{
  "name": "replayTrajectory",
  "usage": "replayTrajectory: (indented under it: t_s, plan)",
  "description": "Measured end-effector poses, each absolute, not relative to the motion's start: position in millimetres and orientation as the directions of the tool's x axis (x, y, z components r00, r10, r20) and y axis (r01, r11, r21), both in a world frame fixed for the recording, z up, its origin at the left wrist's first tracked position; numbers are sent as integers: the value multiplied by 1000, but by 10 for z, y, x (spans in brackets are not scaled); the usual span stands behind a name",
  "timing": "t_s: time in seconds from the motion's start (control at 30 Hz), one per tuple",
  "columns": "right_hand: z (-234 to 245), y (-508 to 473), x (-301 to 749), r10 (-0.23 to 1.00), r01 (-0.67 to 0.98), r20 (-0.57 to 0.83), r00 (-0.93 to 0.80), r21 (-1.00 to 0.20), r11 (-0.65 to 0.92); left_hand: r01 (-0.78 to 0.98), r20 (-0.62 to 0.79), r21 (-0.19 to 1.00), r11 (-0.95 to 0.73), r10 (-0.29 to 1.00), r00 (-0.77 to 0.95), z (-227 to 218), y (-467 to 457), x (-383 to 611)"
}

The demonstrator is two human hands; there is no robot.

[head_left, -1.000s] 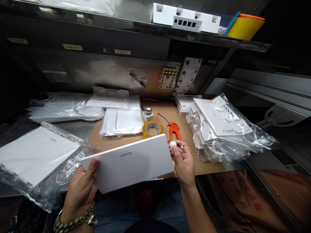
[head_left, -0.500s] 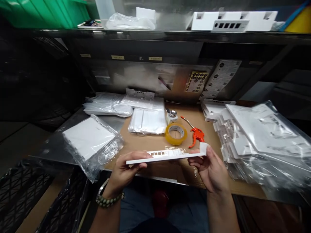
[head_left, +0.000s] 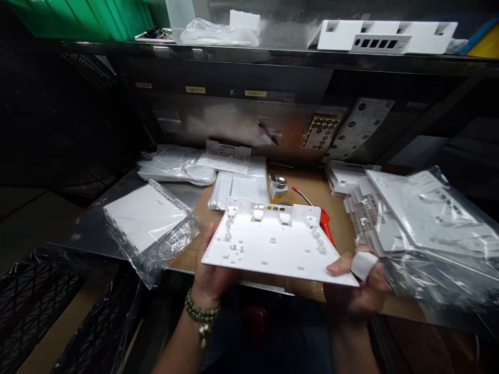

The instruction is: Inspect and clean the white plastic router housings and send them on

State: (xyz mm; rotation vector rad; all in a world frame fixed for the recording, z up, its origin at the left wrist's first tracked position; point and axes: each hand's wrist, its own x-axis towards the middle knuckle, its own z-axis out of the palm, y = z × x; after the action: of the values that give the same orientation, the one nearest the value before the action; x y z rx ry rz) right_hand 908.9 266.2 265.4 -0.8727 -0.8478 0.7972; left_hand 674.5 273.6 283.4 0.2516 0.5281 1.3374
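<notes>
The left hand (head_left: 212,278) clasped a white panel (head_left: 268,253) by its left edge; the right hand (head_left: 362,291) gripped its near right corner and a small white pad (head_left: 364,265). The panel spanned the gap between them, clip-studded face showing. An orange air gun (head_left: 326,228) lay beyond, nearer the right hand.

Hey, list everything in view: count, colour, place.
Panel: one, white, centre front
Small item: one, white, near panel's corner
Tape roll: one, yellow, behind panel
Bottle: one, white, back centre
Air gun: one, orange, behind panel
Bagged panel: one, white, left
Plastic stack: one, clear, back left
Bagged panels: several, white, right
Sticker sheet: one, yellow, back right
Bin: one, green, upper left
Housing: one, white, upper right
Left grip: one, bare, panel's left
Right grip: one, bare, panel's right
</notes>
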Motion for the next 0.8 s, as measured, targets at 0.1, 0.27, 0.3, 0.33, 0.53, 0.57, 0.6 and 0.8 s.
replayTrajectory:
  t_s: [0.1, 0.27, 0.3, 0.33, 0.53, 0.57, 0.6, 0.8]
  plan:
    - [2610, 2694, 9181, 885, -237, 333, 327, -877, 417, -830, -183, 332, 448, 894, 409, 2880, 2849, 6602]
    - [2591, 2807, 9269, 851, 84, 364, 378, -929, 360, -898, -264, 245, 366, 916, 301, 3022, 2933, 6503]
    - [2620, 2795, 9213, 840, 106, 391, 377, -919, 380, -913, -271, 241, 330, 926, 263, 3061, 2935, 6520]
    - [2662, 2764, 9125, 847, 114, 413, 336, -910, 398, -925, -279, 241, 294, 934, 224, 3102, 2935, 6546]
    - [2995, 2449, 8357, 752, 181, 594, -287, -737, 651, -926, -331, 326, 193, 940, 79, 3250, 2874, 6745]
    - [3027, 2423, 8272, 730, 178, 598, -330, -720, 671, -917, -320, 348, 196, 944, 81, 3246, 2859, 6762]
    - [3046, 2407, 8215, 724, 177, 591, -357, -718, 673, -907, -303, 372, 199, 949, 84, 3235, 2846, 6771]
    - [3048, 2419, 8258, 727, 236, 510, -459, -719, 653, -874, -304, 442, 202, 950, 65, 3127, 2816, 6781]
